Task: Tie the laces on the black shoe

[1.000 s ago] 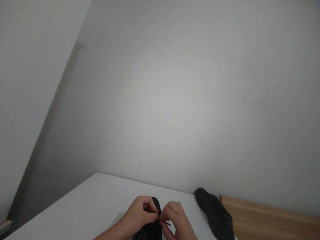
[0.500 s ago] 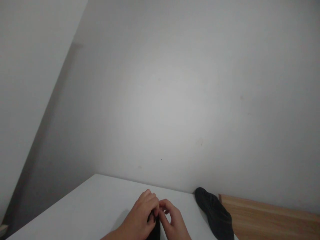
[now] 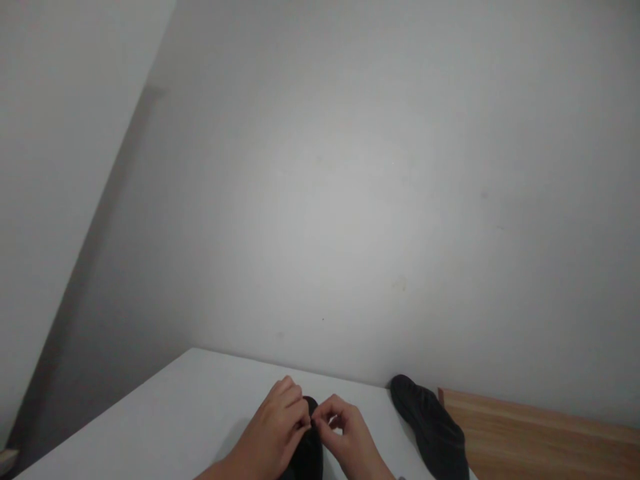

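Observation:
At the bottom edge of the view, my left hand (image 3: 277, 433) and my right hand (image 3: 345, 437) meet over a black shoe (image 3: 306, 453) that rests on a white table (image 3: 190, 407). The fingers of both hands are pinched together at the top of the shoe, on what looks like a thin black lace. Most of the shoe is hidden beneath my hands and cut off by the frame. A second black shoe (image 3: 430, 427) lies to the right, near the table's far right corner, apart from both hands.
A plain white wall fills most of the view behind the table. A wooden surface (image 3: 540, 440) adjoins the table on the right, beyond the second shoe. The wall corner runs diagonally at the left.
Both hands stay pinched over the black shoe with small finger shifts. The shoe's toe was hidden half a second ago and shows again between the hands now. The second shoe has not moved.

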Available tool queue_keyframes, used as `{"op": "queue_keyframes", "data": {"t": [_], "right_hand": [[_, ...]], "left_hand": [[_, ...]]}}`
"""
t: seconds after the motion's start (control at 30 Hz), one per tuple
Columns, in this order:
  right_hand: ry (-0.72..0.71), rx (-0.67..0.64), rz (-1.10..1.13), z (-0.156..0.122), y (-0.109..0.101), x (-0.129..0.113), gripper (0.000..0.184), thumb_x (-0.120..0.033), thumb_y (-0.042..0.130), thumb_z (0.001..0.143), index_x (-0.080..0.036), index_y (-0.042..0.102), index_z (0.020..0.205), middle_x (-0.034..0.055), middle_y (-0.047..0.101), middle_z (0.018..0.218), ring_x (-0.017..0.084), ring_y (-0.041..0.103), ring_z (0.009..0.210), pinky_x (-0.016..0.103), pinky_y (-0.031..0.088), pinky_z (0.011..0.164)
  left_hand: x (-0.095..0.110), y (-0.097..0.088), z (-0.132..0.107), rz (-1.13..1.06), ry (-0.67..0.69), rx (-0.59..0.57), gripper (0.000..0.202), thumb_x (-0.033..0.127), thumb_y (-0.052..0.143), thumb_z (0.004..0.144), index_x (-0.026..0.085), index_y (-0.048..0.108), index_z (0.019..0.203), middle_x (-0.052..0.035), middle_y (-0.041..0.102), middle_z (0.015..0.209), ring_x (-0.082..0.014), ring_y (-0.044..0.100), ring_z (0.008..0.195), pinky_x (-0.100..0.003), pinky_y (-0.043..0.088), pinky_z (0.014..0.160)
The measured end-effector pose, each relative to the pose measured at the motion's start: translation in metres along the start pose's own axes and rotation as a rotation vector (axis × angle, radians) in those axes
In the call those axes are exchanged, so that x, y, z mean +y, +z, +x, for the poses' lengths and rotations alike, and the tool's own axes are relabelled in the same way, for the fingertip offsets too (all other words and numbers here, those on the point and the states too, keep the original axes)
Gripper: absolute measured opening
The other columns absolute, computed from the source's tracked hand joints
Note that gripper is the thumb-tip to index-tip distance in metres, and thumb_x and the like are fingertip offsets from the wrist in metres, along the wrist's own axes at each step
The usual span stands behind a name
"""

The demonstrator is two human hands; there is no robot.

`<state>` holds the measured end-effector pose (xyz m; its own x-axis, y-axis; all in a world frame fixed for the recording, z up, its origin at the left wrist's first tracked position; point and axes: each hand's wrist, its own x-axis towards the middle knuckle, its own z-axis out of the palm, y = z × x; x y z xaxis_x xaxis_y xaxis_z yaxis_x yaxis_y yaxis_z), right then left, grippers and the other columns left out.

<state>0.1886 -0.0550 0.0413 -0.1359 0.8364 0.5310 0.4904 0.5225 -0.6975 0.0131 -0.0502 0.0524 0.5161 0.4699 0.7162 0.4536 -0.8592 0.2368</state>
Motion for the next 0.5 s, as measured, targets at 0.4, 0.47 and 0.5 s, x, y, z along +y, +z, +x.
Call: {"op": "queue_keyframes", "data": {"t": [0.4, 0.47, 0.5], "right_hand": [[-0.01, 0.076, -0.175, 0.001, 0.003, -0.012, 0.016, -0.006, 0.051, 0.065, -0.017, 0.063, 0.068, 0.0001, 0.06, 0.066, 0.015, 0.055, 0.066, 0.025, 0.041, 0.062], [-0.041, 0.11, -0.201, -0.001, -0.002, -0.014, 0.014, -0.009, 0.052, 0.069, -0.017, 0.063, 0.073, 0.0018, 0.062, 0.07, 0.015, 0.056, 0.067, 0.025, 0.041, 0.061], [-0.072, 0.124, -0.218, -0.004, -0.004, -0.015, 0.013, -0.012, 0.053, 0.072, -0.018, 0.063, 0.076, 0.0028, 0.063, 0.074, 0.016, 0.057, 0.067, 0.025, 0.041, 0.06]], "left_hand": [[-0.009, -0.006, -0.019, -0.272, -0.058, 0.017, 0.013, 0.017, 0.059, 0.08, 0.018, 0.056, 0.067, -0.0036, 0.059, 0.073, -0.0198, 0.05, 0.079, -0.031, 0.038, 0.071], [-0.013, -0.005, -0.021, -0.299, -0.117, 0.0, 0.009, 0.025, 0.062, 0.08, 0.019, 0.06, 0.073, -0.0038, 0.061, 0.078, -0.0201, 0.051, 0.082, -0.031, 0.039, 0.074], [-0.016, -0.005, -0.023, -0.316, -0.163, -0.002, 0.01, 0.03, 0.062, 0.081, 0.02, 0.061, 0.081, -0.0041, 0.062, 0.083, -0.0203, 0.051, 0.084, -0.031, 0.04, 0.076]]}}
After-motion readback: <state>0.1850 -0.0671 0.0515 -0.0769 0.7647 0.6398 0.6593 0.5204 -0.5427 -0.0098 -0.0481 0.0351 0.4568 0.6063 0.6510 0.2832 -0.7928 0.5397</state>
